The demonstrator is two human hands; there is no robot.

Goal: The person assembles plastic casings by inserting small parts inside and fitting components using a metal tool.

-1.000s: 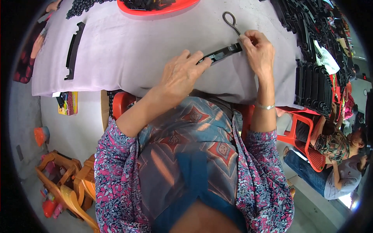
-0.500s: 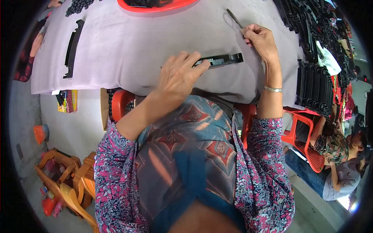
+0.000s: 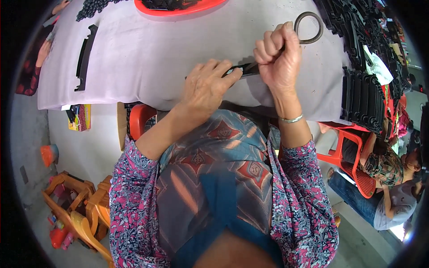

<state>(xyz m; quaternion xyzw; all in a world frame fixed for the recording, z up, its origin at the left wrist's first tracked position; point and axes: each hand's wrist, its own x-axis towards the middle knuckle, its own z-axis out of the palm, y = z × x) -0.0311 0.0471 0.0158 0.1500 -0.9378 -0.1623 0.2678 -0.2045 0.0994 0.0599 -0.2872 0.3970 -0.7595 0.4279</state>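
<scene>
My left hand (image 3: pixel 206 85) is closed over one end of a long black plastic part (image 3: pixel 233 70), holding it down on the cloth-covered table. A short stretch of the part shows past my fingertips. My right hand (image 3: pixel 280 58), a bracelet at its wrist, is wrapped in a fist round a dark metal tool with a ring-shaped end (image 3: pixel 321 35). The ring stands out above the fist on its far right side. The tool's tip points left toward the black part. My right hand hides the part's right end, so contact there cannot be told.
A similar black part (image 3: pixel 84 60) lies at the left. A red basin (image 3: pixel 178 12) with black pieces stands at the far edge, beside small black beads (image 3: pixel 94 8). Stacked black parts (image 3: pixel 362 98) line the right. Another person's hand (image 3: pixel 43 52) rests at the left edge.
My right hand has swung left and turned over, bringing the tool to the black part, with its ring end now at the far right. My left hand has stayed in place.
</scene>
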